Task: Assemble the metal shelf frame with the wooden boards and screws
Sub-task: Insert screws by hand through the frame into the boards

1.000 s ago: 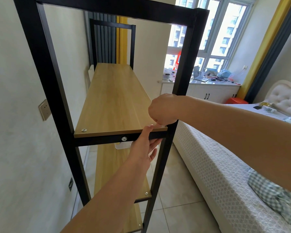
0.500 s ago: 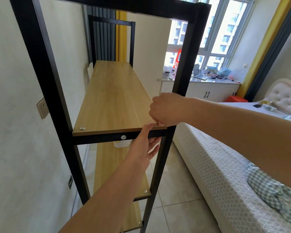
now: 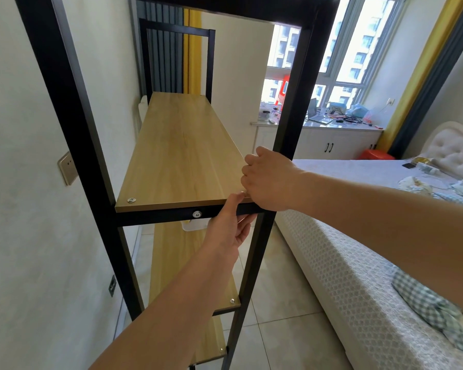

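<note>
I am steadying the long pale wooden board (image 3: 179, 153) on the tall black metal frame (image 3: 72, 134), my left hand (image 3: 229, 228) gripping its crossbar, my right hand (image 3: 267, 180) curled at its near-right corner, apparently seating a hidden screw that needs tightening next.
</note>
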